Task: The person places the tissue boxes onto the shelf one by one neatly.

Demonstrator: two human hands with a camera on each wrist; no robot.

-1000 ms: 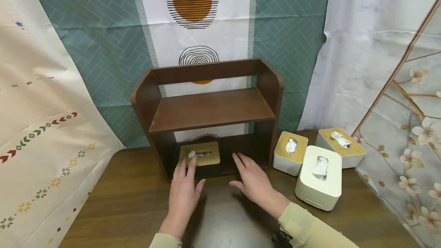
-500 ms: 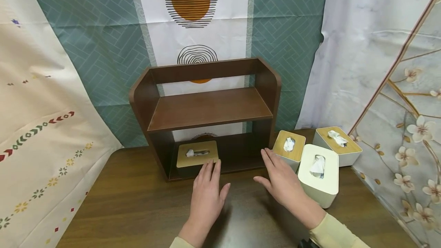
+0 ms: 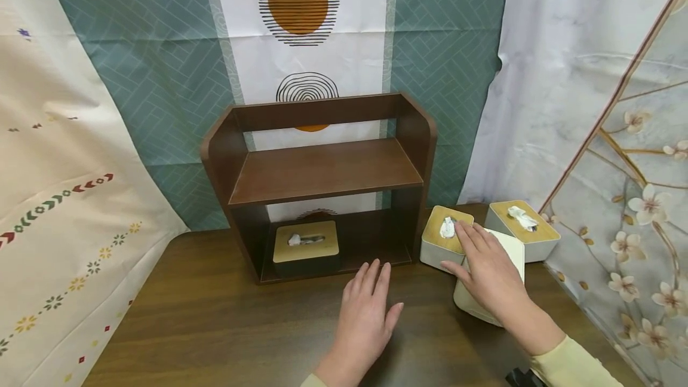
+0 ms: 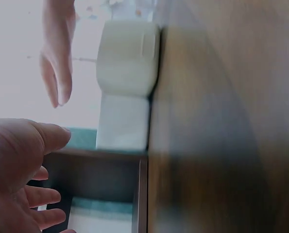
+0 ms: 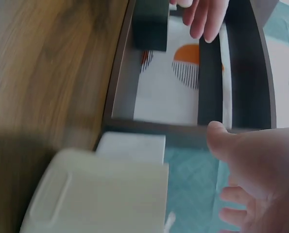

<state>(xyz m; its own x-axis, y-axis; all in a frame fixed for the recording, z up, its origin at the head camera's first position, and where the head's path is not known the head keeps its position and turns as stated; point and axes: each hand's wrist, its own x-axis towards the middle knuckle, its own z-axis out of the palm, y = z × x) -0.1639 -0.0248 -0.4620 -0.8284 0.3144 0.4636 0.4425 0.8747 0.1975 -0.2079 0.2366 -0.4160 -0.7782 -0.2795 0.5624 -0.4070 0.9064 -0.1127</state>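
Note:
My right hand [image 3: 489,273] is held over a cream tissue box [image 3: 513,251] with its fingers extended. Seen from the right wrist, that hand [image 5: 263,170] holds nothing and stands clear of the cream box [image 5: 105,194]. My left hand [image 3: 365,315] hovers above the table in front of the shelf, fingers extended, grasping nothing. A small white tissue box [image 3: 443,232] with a wooden lid stands just beyond the right fingertips. In the shelf's lower left sits a dark tissue box [image 3: 306,240] with a wooden lid.
The brown two-tier shelf [image 3: 328,166] stands at the back of the wooden table [image 3: 215,327]. A wider white tissue box [image 3: 524,223] with a wooden lid is at the right rear, beside a flowered curtain [image 3: 629,196]. Patterned cloths hang behind and at the left.
Both hands have moved right, away from the dark tissue box in the shelf. The right hand has come over the cream tissue box. The boxes have stayed in place.

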